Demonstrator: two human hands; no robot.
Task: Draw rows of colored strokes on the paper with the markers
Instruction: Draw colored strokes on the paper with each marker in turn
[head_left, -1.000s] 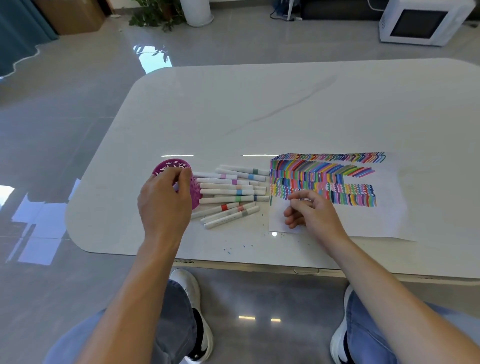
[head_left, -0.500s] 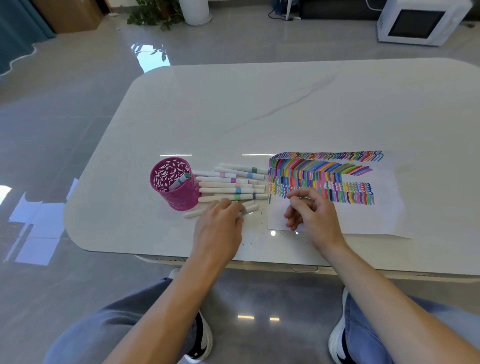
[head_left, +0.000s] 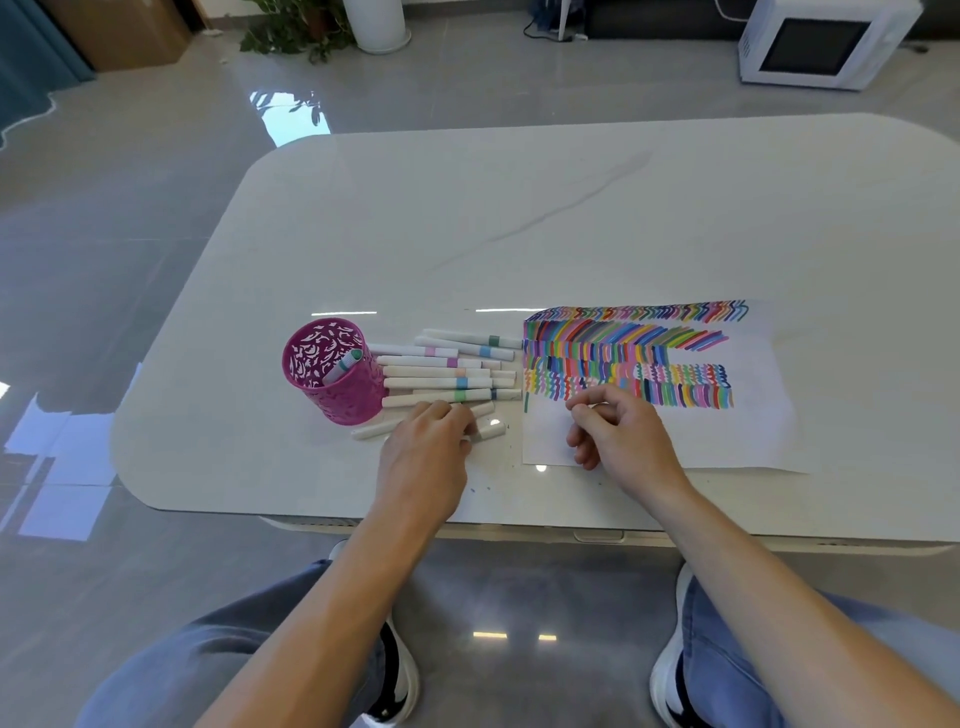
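Markers: a loose row of white markers (head_left: 441, 371) with coloured bands lies on its side between a pink cup (head_left: 345, 402) and the paper (head_left: 727, 436). The nearest few sit under the left hand's fingertips.
Left hand: the left hand (head_left: 428, 452) is palm down, its fingers stretched forward and resting on the nearest markers, not visibly wrapped around any.
Right hand: the right hand (head_left: 623, 441) rests on the paper's near-left corner with its fingers curled and thumb meeting forefinger. Whether it pinches anything cannot be told.
Paper: the white sheet lies flat, right of the markers. Rows of coloured strokes (head_left: 623, 353) fill its far half, and the near part is blank.
Cup: the pink perforated cup stands upright at the left end of the marker row. One green-capped marker (head_left: 343, 366) leans inside it.
Surface: the pale, round-cornered surface (head_left: 571, 218) has a faint grey vein. Small ink specks dot its near edge.
Person: the person is seated, with jeans and black-and-white shoes showing below.
Room: the grey floor (head_left: 104, 260) is glossy. At the far side are a potted plant (head_left: 291, 36) on the left and a white microwave (head_left: 815, 47) on the right.
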